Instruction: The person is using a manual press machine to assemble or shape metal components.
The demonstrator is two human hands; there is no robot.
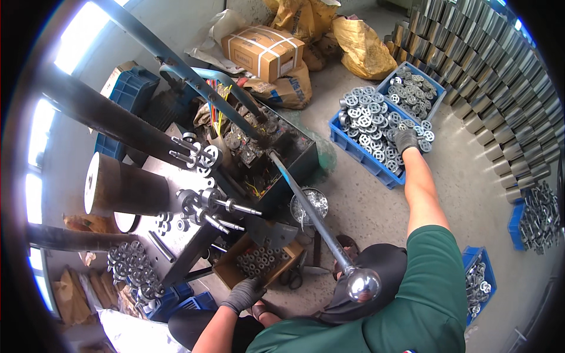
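While the gloved right hand (406, 140) closes over round perforated metal discs (371, 126) in the blue plastic crate (360, 154) at upper right, the gloved left hand (242, 294) grips the brown cardboard box (235, 275) of small dark cylinders at lower centre

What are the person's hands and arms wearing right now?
Both hands wear dark grey knit work gloves: the left hand and the right hand. The forearms are bare. A green short-sleeved shirt covers the shoulders and upper arms.
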